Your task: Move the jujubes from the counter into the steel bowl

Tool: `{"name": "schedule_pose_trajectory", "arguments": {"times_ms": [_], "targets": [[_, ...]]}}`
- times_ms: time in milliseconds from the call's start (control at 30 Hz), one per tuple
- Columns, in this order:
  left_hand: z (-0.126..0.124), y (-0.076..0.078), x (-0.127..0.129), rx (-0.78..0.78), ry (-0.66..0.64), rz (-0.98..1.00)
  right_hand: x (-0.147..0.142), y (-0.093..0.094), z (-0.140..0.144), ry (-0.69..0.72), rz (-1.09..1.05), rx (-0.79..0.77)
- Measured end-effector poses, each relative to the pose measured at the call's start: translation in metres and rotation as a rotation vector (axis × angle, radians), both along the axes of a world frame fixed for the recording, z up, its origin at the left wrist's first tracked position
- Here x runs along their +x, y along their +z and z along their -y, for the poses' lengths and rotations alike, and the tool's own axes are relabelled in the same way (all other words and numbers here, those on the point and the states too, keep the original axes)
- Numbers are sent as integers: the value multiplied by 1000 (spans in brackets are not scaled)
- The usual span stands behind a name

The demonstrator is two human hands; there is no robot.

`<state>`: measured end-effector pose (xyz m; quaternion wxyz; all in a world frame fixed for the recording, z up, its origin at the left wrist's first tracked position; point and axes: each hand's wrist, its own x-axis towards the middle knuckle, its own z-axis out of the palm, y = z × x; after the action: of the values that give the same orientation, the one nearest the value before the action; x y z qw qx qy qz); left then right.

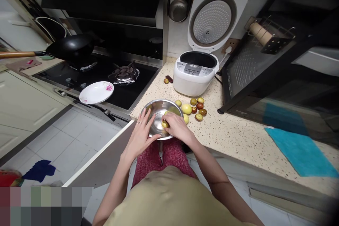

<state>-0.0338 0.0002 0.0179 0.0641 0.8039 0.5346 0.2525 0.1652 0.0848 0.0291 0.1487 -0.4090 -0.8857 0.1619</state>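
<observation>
A shiny metal bowl (pixel 158 114) sits at the counter's front edge, right before my body. My left hand (pixel 141 130), a ring on one finger, lies against the bowl's left side with its fingers spread. Inside the bowl, my right hand (pixel 176 125) has its fingers closed round a yellow-green jujube (pixel 165 124). Part of another pale green fruit shows by those fingers. Just right of the bowl lie several loose jujubes (pixel 186 109), some pale green and some brown (pixel 200 106).
Behind the bowl stands a white rice cooker (pixel 194 77) with its lid up. To the left, a white flowered plate (pixel 96 92) rests at the front of the gas stove (pixel 140 93), near a black wok (pixel 70 46). A blue cloth (pixel 302 153) lies at right, beside a black rack.
</observation>
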Motion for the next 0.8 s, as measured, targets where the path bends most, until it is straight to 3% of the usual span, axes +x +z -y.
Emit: {"name": "schedule_pose_trajectory", "arguments": {"times_ms": [300, 500, 633, 800], "targets": [[-3, 10, -8, -106, -3, 100, 31, 11, 14, -10, -218, -22], [-23, 18, -22, -160, 25, 197, 44, -9, 43, -120, -541, 112], [-62, 26, -32, -131, 11, 234, 52, -30, 56, -272, -693, 270], [-147, 38, -32, -39, -87, 188, 89, -54, 45, -436, -685, 461]]}}
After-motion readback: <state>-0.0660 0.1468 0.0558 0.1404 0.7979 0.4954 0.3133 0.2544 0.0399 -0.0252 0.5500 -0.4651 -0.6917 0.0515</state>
